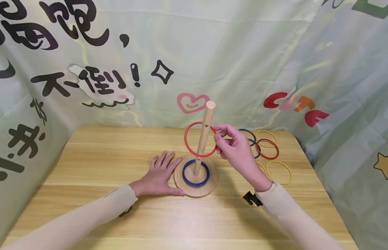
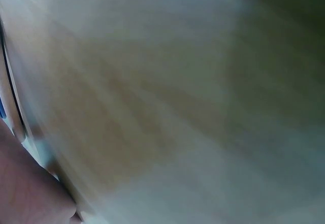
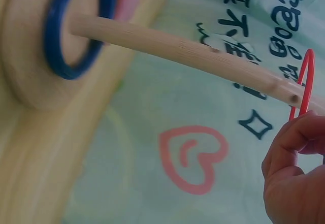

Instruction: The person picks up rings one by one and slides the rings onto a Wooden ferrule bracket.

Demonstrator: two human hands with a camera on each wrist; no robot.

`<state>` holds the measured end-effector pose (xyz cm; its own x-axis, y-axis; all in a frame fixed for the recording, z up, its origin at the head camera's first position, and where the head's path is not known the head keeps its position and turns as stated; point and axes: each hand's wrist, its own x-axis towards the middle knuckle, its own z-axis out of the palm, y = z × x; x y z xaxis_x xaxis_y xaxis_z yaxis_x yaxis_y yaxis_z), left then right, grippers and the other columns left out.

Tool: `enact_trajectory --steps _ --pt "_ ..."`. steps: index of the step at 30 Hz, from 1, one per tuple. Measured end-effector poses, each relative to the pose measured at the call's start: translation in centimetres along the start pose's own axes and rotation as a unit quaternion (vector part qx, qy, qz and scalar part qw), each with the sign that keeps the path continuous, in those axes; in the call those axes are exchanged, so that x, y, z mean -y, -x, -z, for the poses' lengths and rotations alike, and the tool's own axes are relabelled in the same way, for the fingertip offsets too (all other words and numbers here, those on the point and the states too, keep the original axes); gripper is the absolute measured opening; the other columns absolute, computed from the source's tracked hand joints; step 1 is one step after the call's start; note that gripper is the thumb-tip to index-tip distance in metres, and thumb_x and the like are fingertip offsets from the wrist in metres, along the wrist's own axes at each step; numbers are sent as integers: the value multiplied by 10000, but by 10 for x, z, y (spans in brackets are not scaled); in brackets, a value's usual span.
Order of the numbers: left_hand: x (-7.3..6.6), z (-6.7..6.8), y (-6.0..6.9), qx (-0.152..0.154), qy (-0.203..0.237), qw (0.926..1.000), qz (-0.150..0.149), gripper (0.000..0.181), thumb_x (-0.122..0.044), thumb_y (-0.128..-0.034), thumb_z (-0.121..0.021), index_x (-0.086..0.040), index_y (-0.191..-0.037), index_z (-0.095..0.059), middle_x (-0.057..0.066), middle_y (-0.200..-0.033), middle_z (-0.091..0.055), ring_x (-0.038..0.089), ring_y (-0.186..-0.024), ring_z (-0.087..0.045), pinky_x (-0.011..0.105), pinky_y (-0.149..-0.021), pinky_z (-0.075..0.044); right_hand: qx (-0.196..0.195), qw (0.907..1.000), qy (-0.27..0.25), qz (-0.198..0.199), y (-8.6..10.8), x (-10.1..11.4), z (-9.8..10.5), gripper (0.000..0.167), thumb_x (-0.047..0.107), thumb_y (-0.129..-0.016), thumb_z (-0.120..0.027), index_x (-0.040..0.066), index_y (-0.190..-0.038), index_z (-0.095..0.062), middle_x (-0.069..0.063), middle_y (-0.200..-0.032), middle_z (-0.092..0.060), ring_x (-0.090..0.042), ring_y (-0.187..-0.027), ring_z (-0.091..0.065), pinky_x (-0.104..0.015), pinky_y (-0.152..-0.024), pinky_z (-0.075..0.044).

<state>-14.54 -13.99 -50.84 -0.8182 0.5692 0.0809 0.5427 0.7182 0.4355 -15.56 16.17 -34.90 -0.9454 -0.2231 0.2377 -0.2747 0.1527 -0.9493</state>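
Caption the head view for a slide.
Right hand pinching a red ring around a wooden post, left hand spread at the edge of its round base.

Pale green cloth (image 1: 244, 52) hung left, right and behind, printed with black characters (image 1: 51, 85), pink heart (image 1: 193, 106), coloured Latin letters (image 1: 304, 103), gold star (image 1: 385, 165); wood-grain table (image 1: 97, 152) before it, soft glare near front.

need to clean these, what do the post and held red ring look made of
Post: probably wood, smooth and unpainted, from its pale colour and faint grain. Held red ring: likely smooth plastic, from its even colour; coated metal possible.
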Motion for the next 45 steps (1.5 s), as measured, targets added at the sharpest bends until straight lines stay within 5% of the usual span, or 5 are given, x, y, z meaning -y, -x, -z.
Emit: enact_trajectory --steps 14,21,33,45 --pt "4 -3 -2 55 11 10000 33 1299 -929 -798 -680 -180 -1760 -231 235 -1786 -123 518 -1628 -14 785 -1201 -24 157 9964 582 -604 13 -53 -12 212 103 -1095 -653 53 -1292 -715 -131 -956 -611 -158 -534 -537 -238 -478 -380" --pt "-1 1 -3 110 43 9999 52 1302 -918 -800 -691 -154 -1754 -242 253 -1780 -130 534 -1622 -25 788 -1199 -30 532 9910 829 -904 20 -80 -17 196 76 -1097 -636 56 -1276 -714 -101 -884 -614 -231 -563 -574 -245 -491 -417" --pt "6 -6 -2 -31 14 10000 5 1300 -944 -790 -669 -168 -1749 -260 251 -1771 -160 530 -1621 -52 784 -1197 -51 890 9817 1395 -946 27 -104 -23 197 4 -1076 -648 35 -1257 -720 -63 -843 -616 -149 -588 -601 -257 -504 -488" --pt "-3 4 0 155 -27 9998 144 1285 -856 -798 -762 -141 -1747 -272 262 -1773 -156 535 -1623 -47 772 -1208 -52 1022 9774 1473 -1124 27 -107 -25 190 7 -1070 -653 19 -1253 -705 -42 -779 -625 -152 -624 -626 -240 -528 -486"
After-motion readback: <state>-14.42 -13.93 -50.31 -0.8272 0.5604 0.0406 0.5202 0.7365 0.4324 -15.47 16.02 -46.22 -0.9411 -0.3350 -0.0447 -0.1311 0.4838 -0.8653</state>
